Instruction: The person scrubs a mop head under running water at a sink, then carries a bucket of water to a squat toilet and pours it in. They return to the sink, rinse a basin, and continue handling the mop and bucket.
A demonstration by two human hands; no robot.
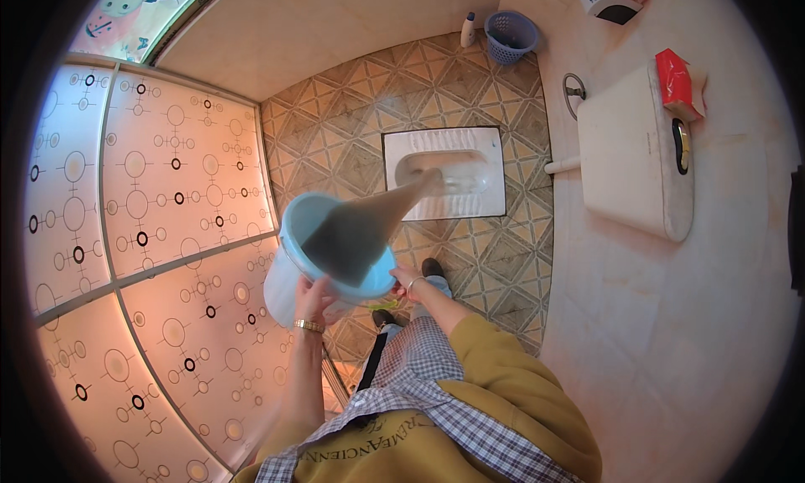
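A light-blue plastic bucket (286,294) is tipped in both of my hands, its mouth towards the squat toilet. Dark, murky water (352,238) streams over its rim and lands in the bowl of the white ceramic squat toilet (445,137). My left hand (313,299), with a gold-coloured watch at the wrist, grips the bucket's near side. My right hand (405,278), with a bracelet at the wrist, grips the rim's right side; its fingers are partly hidden. Something yellow-green (383,305) shows just below the bucket.
A white cistern (629,156) hangs on the right wall, a red packet (676,83) on it. At the far wall stand a blue plastic basket (510,36) and a white bottle (467,31). A patterned glass partition (188,231) borders the left. My shoes rest on the patterned tile floor (352,149).
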